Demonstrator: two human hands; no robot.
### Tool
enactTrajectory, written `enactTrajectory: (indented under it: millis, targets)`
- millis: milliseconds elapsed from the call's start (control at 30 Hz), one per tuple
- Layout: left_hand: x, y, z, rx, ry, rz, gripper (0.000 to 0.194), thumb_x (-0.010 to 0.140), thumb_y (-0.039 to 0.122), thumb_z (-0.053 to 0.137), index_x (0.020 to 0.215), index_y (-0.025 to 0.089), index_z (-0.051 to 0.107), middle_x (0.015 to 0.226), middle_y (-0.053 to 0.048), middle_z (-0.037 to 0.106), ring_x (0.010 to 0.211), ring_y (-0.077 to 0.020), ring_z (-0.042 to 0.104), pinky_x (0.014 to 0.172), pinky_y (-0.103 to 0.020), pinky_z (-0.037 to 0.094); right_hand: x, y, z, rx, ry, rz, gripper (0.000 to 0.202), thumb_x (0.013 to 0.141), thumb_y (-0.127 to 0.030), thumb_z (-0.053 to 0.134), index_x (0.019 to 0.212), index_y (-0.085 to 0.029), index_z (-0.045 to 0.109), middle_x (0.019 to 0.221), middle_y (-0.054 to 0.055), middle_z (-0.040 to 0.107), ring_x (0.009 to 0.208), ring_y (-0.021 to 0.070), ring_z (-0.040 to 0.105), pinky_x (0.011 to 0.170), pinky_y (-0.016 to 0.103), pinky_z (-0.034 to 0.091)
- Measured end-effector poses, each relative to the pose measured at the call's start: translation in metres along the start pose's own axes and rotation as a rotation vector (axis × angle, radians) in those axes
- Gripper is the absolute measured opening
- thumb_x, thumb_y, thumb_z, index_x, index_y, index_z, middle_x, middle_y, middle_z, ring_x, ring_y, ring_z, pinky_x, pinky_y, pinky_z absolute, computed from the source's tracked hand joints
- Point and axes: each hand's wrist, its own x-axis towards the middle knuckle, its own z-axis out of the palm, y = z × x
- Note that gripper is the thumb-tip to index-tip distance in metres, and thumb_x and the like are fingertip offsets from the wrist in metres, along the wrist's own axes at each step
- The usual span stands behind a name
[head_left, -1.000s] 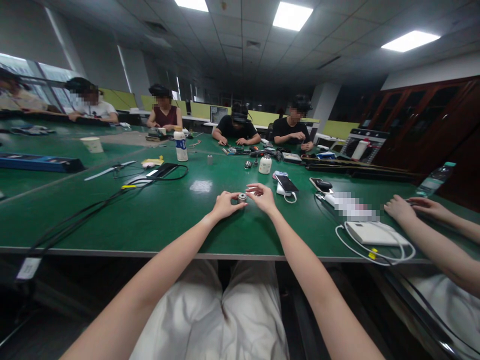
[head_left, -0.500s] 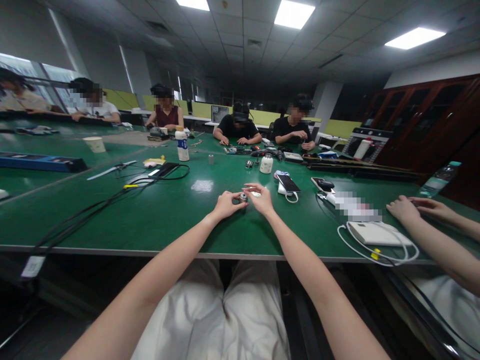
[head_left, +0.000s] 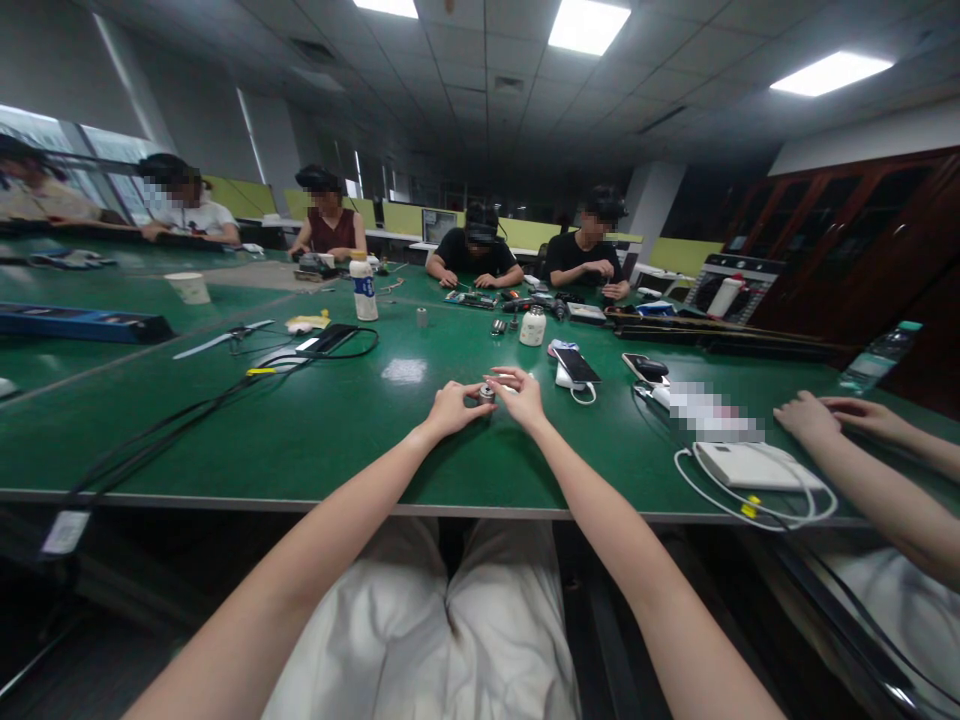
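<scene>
Between my hands a small silvery metal cylinder (head_left: 487,396) stands upright on the green tabletop (head_left: 352,440). Thumb and fingers of my left hand (head_left: 452,408) are closed around its left side and front. My right hand (head_left: 525,402) is at the upper right of the cylinder, thumb and index finger pinched close over its top, the other fingers bent loosely. Whatever lies between those right fingertips is too small to make out. Farther up the table stands another small grey metal cylinder (head_left: 421,317), apart from both hands.
Ahead are a white jar (head_left: 532,327), a phone on a white block (head_left: 576,366) and a drink bottle (head_left: 364,287). Black cables (head_left: 217,402) cross the left side. At right are a white box with cords (head_left: 750,467) and a neighbour's hands (head_left: 810,418). Several people sit opposite.
</scene>
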Motion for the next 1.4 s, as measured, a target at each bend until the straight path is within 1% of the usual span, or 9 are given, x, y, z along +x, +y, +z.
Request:
enactTrajectory:
  millis: [233, 500, 600, 767, 867, 933, 1067, 1267, 1400]
  targets:
    - [0.000, 0.000, 0.000, 0.000, 0.006, 0.001, 0.041, 0.079, 0.048, 0.068, 0.116, 0.029, 0.070, 0.094, -0.002, 0.076, 0.093, -0.0266, 0.062, 0.086, -0.037, 0.044, 0.000, 0.007, 0.004, 0.092, 0.045, 0.080, 0.039, 0.068, -0.043, 0.078, 0.094, -0.019, 0.062, 0.094, 0.011, 0.076, 0.093, 0.0263, 0.073, 0.084, 0.040, 0.060]
    - [0.000, -0.001, 0.000, -0.001, 0.008, -0.003, 0.041, 0.079, 0.047, 0.068, 0.115, 0.028, 0.070, 0.094, -0.003, 0.076, 0.093, -0.0256, 0.062, 0.085, -0.036, 0.045, -0.003, 0.008, 0.008, 0.094, 0.027, 0.135, 0.035, 0.066, -0.042, 0.079, 0.087, -0.019, 0.063, 0.090, 0.009, 0.077, 0.089, 0.0254, 0.073, 0.081, 0.039, 0.060]
    - [0.000, 0.001, -0.001, 0.001, 0.013, -0.004, 0.039, 0.079, 0.047, 0.068, 0.113, 0.028, 0.071, 0.094, -0.003, 0.076, 0.092, -0.0257, 0.063, 0.084, -0.036, 0.045, -0.001, 0.007, 0.007, 0.077, 0.034, 0.143, 0.035, 0.068, -0.044, 0.077, 0.089, -0.019, 0.064, 0.083, 0.007, 0.077, 0.083, 0.0248, 0.074, 0.078, 0.038, 0.059]
    - [-0.001, 0.003, -0.002, -0.006, 0.019, 0.003, 0.038, 0.078, 0.048, 0.068, 0.111, 0.028, 0.072, 0.091, -0.002, 0.077, 0.091, -0.0266, 0.063, 0.082, -0.036, 0.045, 0.008, 0.007, -0.004, 0.024, 0.170, 0.134, 0.033, 0.077, -0.049, 0.064, 0.090, -0.019, 0.060, 0.062, 0.003, 0.072, 0.075, 0.0245, 0.074, 0.080, 0.038, 0.056]
    - [-0.001, 0.003, -0.003, -0.018, 0.017, 0.015, 0.033, 0.079, 0.049, 0.067, 0.104, 0.028, 0.074, 0.088, -0.001, 0.077, 0.090, -0.0259, 0.065, 0.082, -0.035, 0.045, 0.010, 0.006, -0.009, -0.003, 0.223, 0.119, 0.035, 0.077, -0.050, 0.063, 0.092, -0.019, 0.057, 0.062, 0.002, 0.071, 0.076, 0.0246, 0.074, 0.078, 0.036, 0.055]
    - [0.000, 0.001, -0.002, -0.026, 0.015, 0.024, 0.031, 0.079, 0.048, 0.067, 0.102, 0.028, 0.074, 0.088, -0.001, 0.077, 0.089, -0.0252, 0.066, 0.083, -0.034, 0.044, 0.009, 0.005, -0.009, -0.018, 0.209, 0.101, 0.039, 0.073, -0.049, 0.068, 0.096, -0.019, 0.057, 0.069, 0.004, 0.073, 0.079, 0.0241, 0.074, 0.080, 0.036, 0.054]
    - [0.001, -0.001, -0.001, -0.041, 0.007, 0.036, 0.030, 0.079, 0.048, 0.067, 0.101, 0.029, 0.074, 0.088, 0.000, 0.077, 0.089, -0.0236, 0.068, 0.084, -0.032, 0.044, 0.001, 0.000, -0.003, -0.059, 0.112, 0.060, 0.045, 0.063, -0.040, 0.079, 0.099, -0.019, 0.060, 0.079, 0.005, 0.075, 0.085, 0.0233, 0.073, 0.086, 0.037, 0.053]
    - [0.000, 0.001, -0.003, -0.033, 0.006, 0.008, 0.038, 0.079, 0.047, 0.067, 0.112, 0.029, 0.071, 0.089, -0.001, 0.077, 0.090, -0.0249, 0.067, 0.084, -0.034, 0.045, -0.002, -0.001, 0.001, -0.104, 0.033, 0.034, 0.038, 0.066, -0.037, 0.079, 0.095, -0.020, 0.062, 0.081, 0.005, 0.074, 0.084, 0.0230, 0.073, 0.086, 0.037, 0.054]
    - [-0.001, 0.004, -0.005, -0.025, 0.002, -0.006, 0.034, 0.079, 0.048, 0.067, 0.107, 0.030, 0.073, 0.090, -0.001, 0.077, 0.093, -0.0264, 0.066, 0.085, -0.036, 0.044, 0.007, -0.001, -0.009, -0.118, 0.051, 0.041, 0.039, 0.068, -0.039, 0.078, 0.098, -0.020, 0.060, 0.082, 0.005, 0.075, 0.090, 0.0227, 0.072, 0.092, 0.038, 0.052]
